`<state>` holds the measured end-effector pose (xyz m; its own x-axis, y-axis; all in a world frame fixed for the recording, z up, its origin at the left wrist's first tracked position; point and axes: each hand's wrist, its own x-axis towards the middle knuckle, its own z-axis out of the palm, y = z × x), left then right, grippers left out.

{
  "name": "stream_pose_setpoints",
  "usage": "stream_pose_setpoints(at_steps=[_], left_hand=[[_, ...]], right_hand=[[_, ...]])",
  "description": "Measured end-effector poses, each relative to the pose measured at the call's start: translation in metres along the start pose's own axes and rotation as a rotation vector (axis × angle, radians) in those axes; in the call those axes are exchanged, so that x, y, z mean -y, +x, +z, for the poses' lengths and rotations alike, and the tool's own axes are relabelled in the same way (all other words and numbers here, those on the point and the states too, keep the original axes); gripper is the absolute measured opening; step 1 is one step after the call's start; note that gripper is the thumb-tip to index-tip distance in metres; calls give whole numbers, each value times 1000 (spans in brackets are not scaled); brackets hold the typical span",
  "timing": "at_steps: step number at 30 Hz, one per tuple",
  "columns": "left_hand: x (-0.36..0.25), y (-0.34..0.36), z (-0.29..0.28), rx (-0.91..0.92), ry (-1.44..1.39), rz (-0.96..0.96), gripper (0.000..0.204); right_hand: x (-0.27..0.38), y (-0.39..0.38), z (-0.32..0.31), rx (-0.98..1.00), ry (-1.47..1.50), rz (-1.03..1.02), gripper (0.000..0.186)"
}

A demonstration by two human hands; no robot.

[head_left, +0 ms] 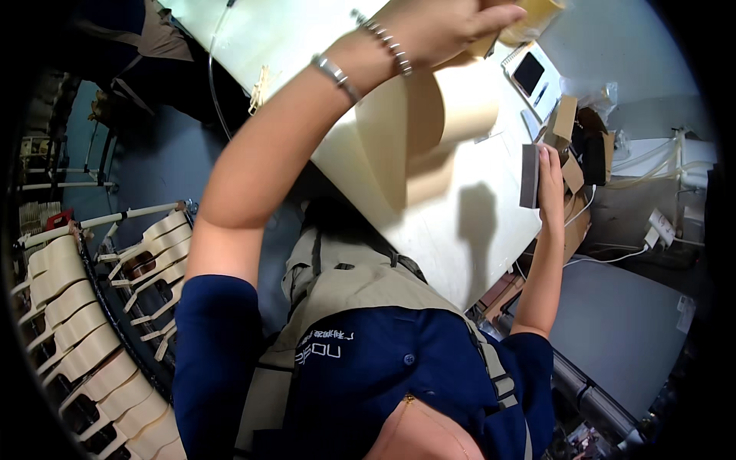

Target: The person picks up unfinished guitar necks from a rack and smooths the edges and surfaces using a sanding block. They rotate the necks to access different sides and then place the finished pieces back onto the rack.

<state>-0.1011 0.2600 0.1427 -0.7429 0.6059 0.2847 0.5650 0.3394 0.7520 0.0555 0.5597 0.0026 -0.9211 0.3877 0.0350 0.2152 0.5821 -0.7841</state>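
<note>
My left hand (448, 34) reaches over the far part of the white table, closed and slightly blurred. In its grip is a cream curved part (425, 115) with broad, smooth bent faces, which hangs down over the table. A yellowish piece (534, 19) shows just past the thumb; whether it belongs to the same part I cannot tell. At the right side of the table, my right hand (550, 180) is closed around a grey-brown sanding block (530, 176), held upright and apart from the cream part.
Beneath lies the white table (452, 253). A notepad with a dark phone (529, 74) and pen rests at its far right, beside cardboard boxes (566, 123). Racks of similar cream parts (73, 307) stand to my left. Another person (146, 46) is at the upper left, near a hose (212, 69).
</note>
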Motion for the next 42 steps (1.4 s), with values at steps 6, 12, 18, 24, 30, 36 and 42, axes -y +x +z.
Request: stream_pose_setpoints(at_steps=[6, 12, 18, 24, 30, 36, 42], left_hand=[[56, 6, 63, -175, 584, 698, 29], [148, -80, 118, 210, 886, 821, 15], [162, -109, 139, 184, 930, 752, 30], [119, -88, 103, 320, 870, 533, 47], [115, -47, 30, 263, 644, 251, 34], [140, -49, 46, 157, 487, 269, 28], [135, -47, 43, 124, 548, 332, 30]], right_hand=[[-23, -11, -24, -22, 172, 21, 43], [-36, -56, 11, 197, 248, 121, 40], [-24, -102, 63, 377, 33, 95, 36], [-19, -117, 83, 350, -141, -15, 37], [-18, -119, 87, 304, -214, -113, 37], [-10, -110, 98, 270, -302, -115, 38], [-10, -106, 100, 287, -327, -117, 36]])
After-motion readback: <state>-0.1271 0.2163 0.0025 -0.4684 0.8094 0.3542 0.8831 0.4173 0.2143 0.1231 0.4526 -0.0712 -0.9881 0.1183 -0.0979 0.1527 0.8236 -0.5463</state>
